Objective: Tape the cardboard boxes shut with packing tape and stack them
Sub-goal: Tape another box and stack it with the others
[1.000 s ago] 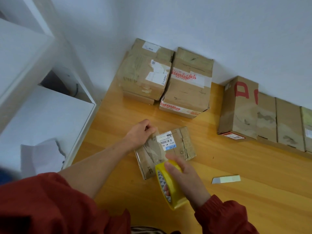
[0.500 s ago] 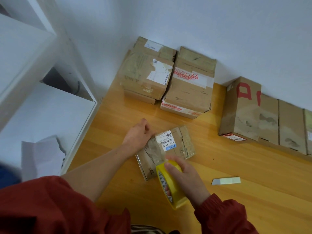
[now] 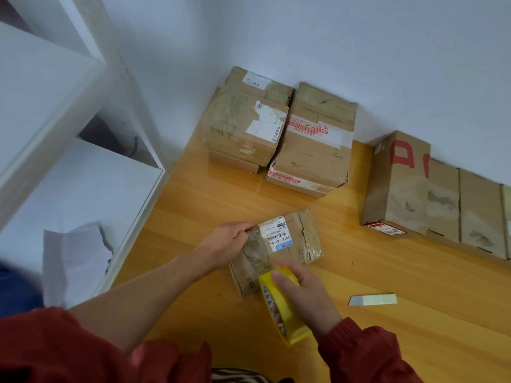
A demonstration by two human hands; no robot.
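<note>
While left hand [image 3: 225, 243] grips box [image 3: 300, 239], right hand [image 3: 307, 297] clasps tape [image 3: 293, 327]

We see a plain pale wall [image 3: 359, 51] beyond both hands. Under the left hand [image 3: 224, 244] and the right hand [image 3: 301, 297] spreads a glossy yellow-wood worktop [image 3: 414, 327], catching soft light. Left of the left hand stands a white shelf unit [image 3: 55, 106], with a crumpled white sheet [image 3: 74, 255] on its lower shelf.

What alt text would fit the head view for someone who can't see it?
A person's left hand grips a small worn cardboard box on a yellow wooden surface while the right hand holds a yellow roll of packing tape at its near edge. Bigger cardboard boxes stand along the white wall.
</note>
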